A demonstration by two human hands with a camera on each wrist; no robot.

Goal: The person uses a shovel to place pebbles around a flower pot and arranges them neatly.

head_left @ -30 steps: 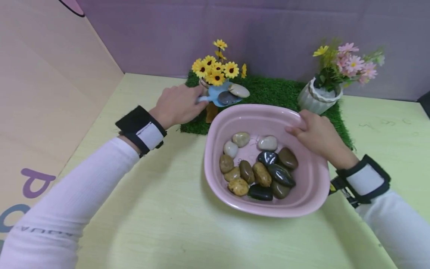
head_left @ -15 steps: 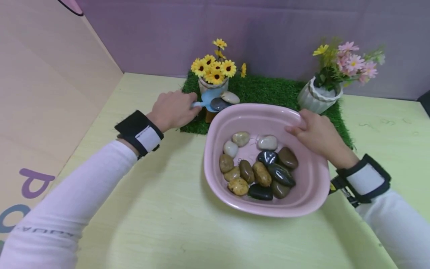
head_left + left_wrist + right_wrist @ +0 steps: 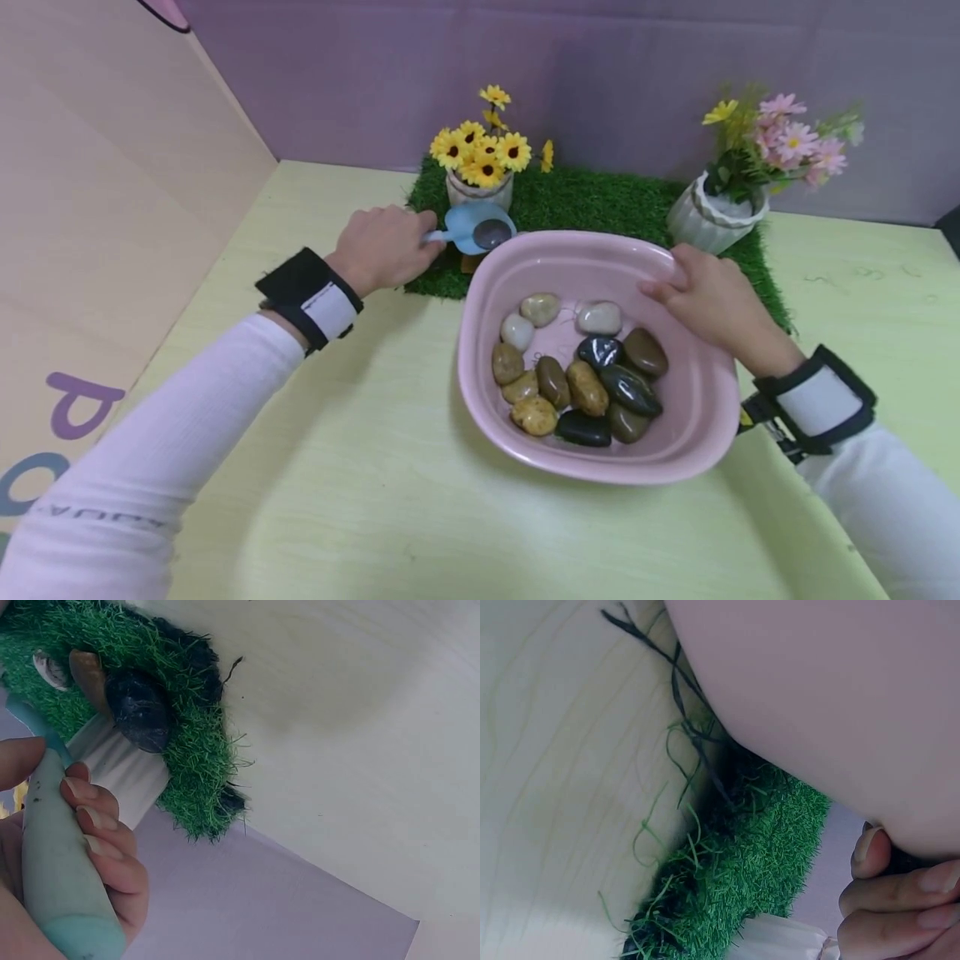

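My left hand (image 3: 384, 250) grips the pale handle (image 3: 64, 859) of a small blue toy shovel (image 3: 468, 223). One dark grey stone (image 3: 492, 234) lies on its blade, just behind the basin's rear left rim. On the right, my right hand (image 3: 716, 304) holds the far right rim of a pink basin (image 3: 480, 400), thumb inside. Several smooth stones, brown, black and pale, lie in the basin. Below the shovel, the left wrist view shows a dark stone (image 3: 140, 710), a brown stone (image 3: 90, 679) and a whitish stone (image 3: 51, 670) on the artificial grass mat (image 3: 199, 772).
Behind the shovel stands a white pot (image 3: 480, 192) of yellow flowers (image 3: 483, 154). A ribbed white pot (image 3: 705, 221) with pink flowers (image 3: 795, 146) stands at the mat's right end. Purple cloth (image 3: 622, 75) hangs behind the pale table (image 3: 330, 500).
The shovel has moved left and slightly down. The pale stone that lay on it beside the dark one is no longer seen there. The right hand and basin have hardly moved.
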